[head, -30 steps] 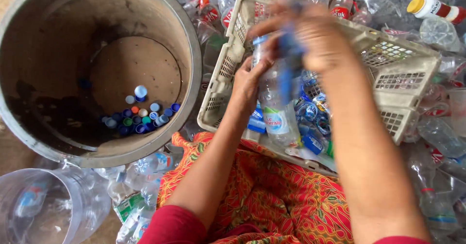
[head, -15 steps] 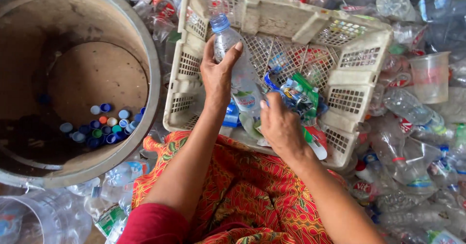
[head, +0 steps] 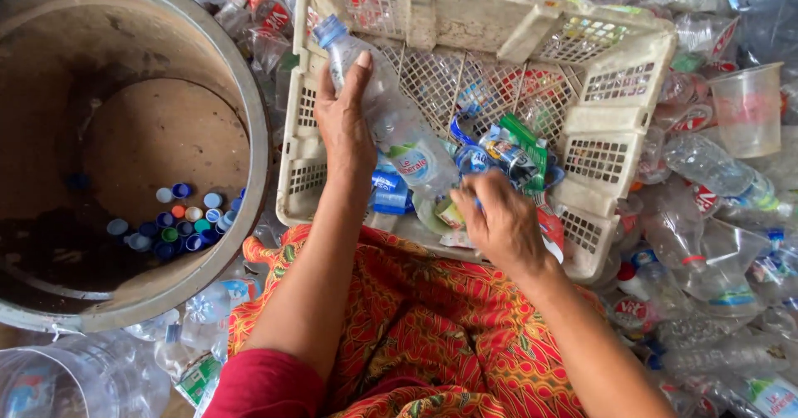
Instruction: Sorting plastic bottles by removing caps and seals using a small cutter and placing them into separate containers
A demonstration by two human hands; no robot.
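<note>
- Since half a second ago, our left hand (head: 345,127) has kept its hold on the clear plastic bottle (head: 391,115), while our right hand (head: 499,223) has slid a little further down into the loose material at the near edge of the basket.
- Our left hand is wrapped around the middle of the bottle, fingers closed on it, thumb side toward the basket's left wall.
- The bottle lies tilted over the cream plastic basket (head: 490,19), its blue cap (head: 329,29) pointing up and to the left, its base low in the basket near a blue-and-white label.
- Our right hand is curled, fingers narrow and pinched on a scrap of label or wrapper; we cannot tell exactly what it grips.
- Just beyond that hand sits a heap of crumpled labels (head: 507,152), blue, green and red.
- To the left stands a large round metal tub (head: 249,94), with a cluster of loose bottle caps (head: 179,223), mostly blue, on its floor.
- Empty clear bottles (head: 706,169) are piled around the basket on the right, with a clear plastic cup (head: 748,110) among them.
- An orange and red patterned cloth (head: 432,327) covers our lap below the basket.
</note>
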